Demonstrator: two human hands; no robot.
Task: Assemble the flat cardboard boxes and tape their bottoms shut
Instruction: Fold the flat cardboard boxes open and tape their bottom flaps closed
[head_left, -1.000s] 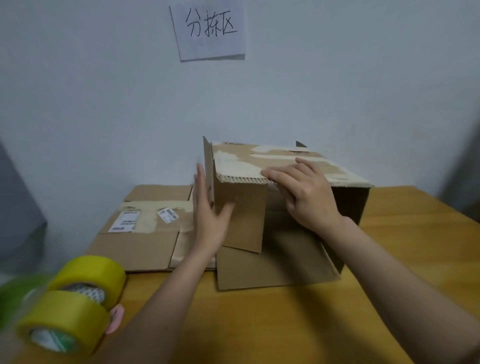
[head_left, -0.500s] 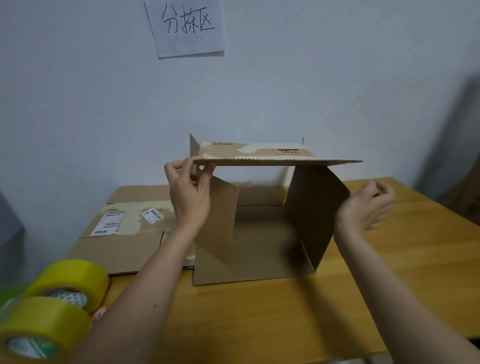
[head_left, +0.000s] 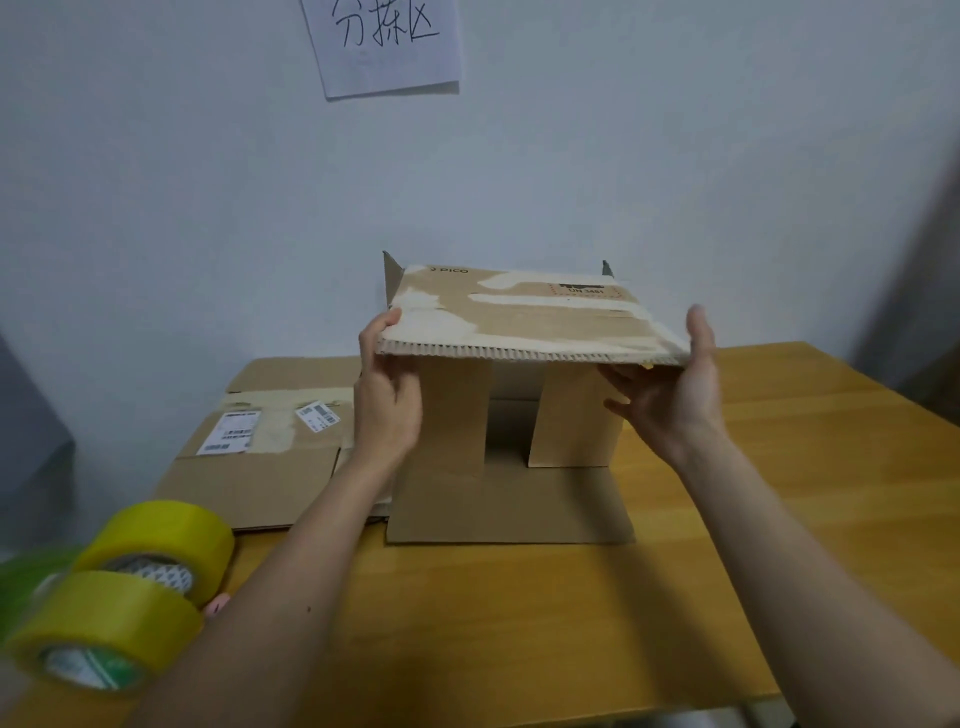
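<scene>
The cardboard box (head_left: 511, 415) stood opened on its side near the middle of the wooden table (head_left: 779, 467), its open bottom facing the camera. From the left: two yellow tape rolls (head_left: 140, 587) sat at the table's near left corner, untouched, and behind them lay a flattened box (head_left: 270, 447) with shipping labels, not yet assembled. The left hand (head_left: 387, 400) gripped the left corner of the top flap (head_left: 524, 325), thumb over its edge, the other fingers hidden underneath. Below the flap, the two side flaps (head_left: 457, 415) were folded inward with a gap between them, and the bottom flap (head_left: 509, 509) lay flat on the table. The right hand (head_left: 675, 384) held the flap's right corner, thumb up beside the edge and fingers spread loosely beneath.

By the look of it, the work was early: this box was squared up and half folded. Lowering the top flap, raising the bottom one and taping remained, along with the whole flat box.
</scene>
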